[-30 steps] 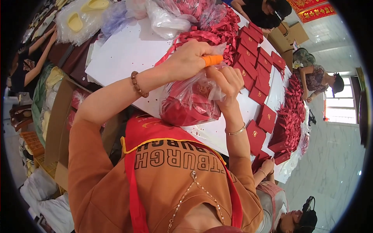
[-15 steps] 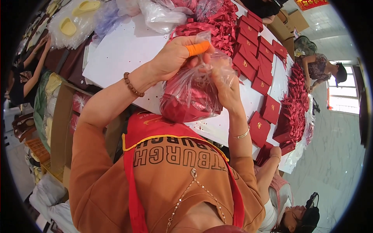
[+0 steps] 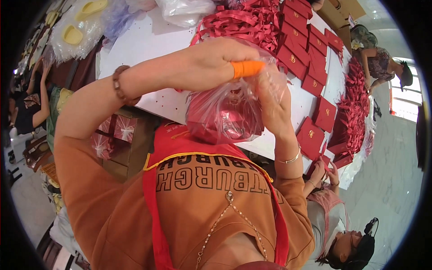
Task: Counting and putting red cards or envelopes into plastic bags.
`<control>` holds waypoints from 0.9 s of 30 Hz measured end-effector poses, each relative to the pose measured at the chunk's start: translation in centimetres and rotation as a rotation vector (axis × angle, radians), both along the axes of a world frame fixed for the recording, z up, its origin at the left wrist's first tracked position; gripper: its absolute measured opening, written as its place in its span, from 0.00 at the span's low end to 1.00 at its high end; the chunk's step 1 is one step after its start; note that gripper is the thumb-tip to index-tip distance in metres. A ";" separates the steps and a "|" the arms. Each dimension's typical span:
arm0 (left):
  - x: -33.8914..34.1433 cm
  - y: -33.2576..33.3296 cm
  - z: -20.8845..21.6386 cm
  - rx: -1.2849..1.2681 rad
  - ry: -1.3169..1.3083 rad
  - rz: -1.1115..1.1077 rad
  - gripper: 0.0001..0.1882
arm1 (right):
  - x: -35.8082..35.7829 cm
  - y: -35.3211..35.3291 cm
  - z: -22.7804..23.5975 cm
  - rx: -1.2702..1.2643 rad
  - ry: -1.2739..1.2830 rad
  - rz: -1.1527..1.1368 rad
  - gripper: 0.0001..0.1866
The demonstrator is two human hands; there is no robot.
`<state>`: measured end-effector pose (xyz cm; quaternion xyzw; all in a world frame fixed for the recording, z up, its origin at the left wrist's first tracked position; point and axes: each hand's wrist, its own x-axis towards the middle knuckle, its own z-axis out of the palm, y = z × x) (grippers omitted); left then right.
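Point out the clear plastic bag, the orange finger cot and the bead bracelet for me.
clear plastic bag (image 3: 227,114), head view, crinkled front over the red contents
orange finger cot (image 3: 246,68), head view, middle of the cot on the left hand's finger
bead bracelet (image 3: 118,85), head view, beads across the left wrist

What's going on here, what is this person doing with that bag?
A person in an orange shirt and red apron holds a clear plastic bag of red items up in front of them with both hands. The left hand, with an orange cover on one finger, grips the bag's top, and the right hand pinches its side. Beyond lies a white table with rows of flat red boxes and a heap of red ribbons. Other people work at the table's far edge.
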<state>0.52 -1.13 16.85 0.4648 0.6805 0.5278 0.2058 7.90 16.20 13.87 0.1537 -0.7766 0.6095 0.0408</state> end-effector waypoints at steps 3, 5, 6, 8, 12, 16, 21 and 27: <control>-0.3 -0.9 1.1 -0.178 -0.099 -0.112 0.13 | 0.7 0.6 1.0 0.245 0.031 0.040 0.09; -0.3 -1.6 1.5 -0.264 -0.133 -0.116 0.13 | 0.8 0.9 1.1 0.283 0.058 0.043 0.08; -0.4 -2.0 1.7 -0.343 -0.155 -0.112 0.12 | 0.7 1.1 1.1 0.329 0.099 0.055 0.08; -0.4 -2.7 1.8 -0.364 -0.195 -0.130 0.11 | 0.4 1.7 1.2 0.357 0.104 0.084 0.08; -0.3 -4.8 0.0 -0.253 -0.228 -0.063 0.09 | -0.3 2.8 0.7 0.534 0.105 0.265 0.12; -1.5 -5.9 -1.4 -0.308 -0.332 -0.091 0.08 | -1.0 4.0 -1.4 0.479 0.059 0.338 0.14; -2.1 -7.4 -6.2 -0.101 -0.560 -0.057 0.08 | -1.8 4.6 -4.8 0.261 0.019 0.376 0.12; -2.0 -8.0 -11.6 0.202 -0.736 -0.008 0.09 | -3.4 5.1 -6.4 0.157 -0.080 0.426 0.13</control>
